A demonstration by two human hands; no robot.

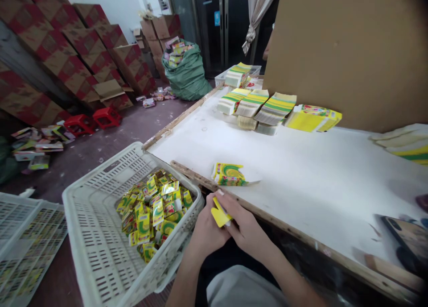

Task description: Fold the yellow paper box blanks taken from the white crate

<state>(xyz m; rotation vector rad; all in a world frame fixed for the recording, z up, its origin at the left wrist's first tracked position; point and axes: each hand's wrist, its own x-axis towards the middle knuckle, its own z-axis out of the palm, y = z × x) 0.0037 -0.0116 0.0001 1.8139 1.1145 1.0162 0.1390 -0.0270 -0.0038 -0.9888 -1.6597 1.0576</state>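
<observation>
Close to the table's front edge, my left hand and my right hand meet around a small yellow carton. Fingers of both hands are closed on it, and part of it is hidden by them. Just beyond the hands, a yellow and green printed carton piece lies on the white table. To the left of my hands stands a white plastic crate holding a heap of small yellow packets.
Stacks of flat cartons and a yellow box stand at the table's back. A phone lies at the right. Another crate, red stools and a green sack are on the floor.
</observation>
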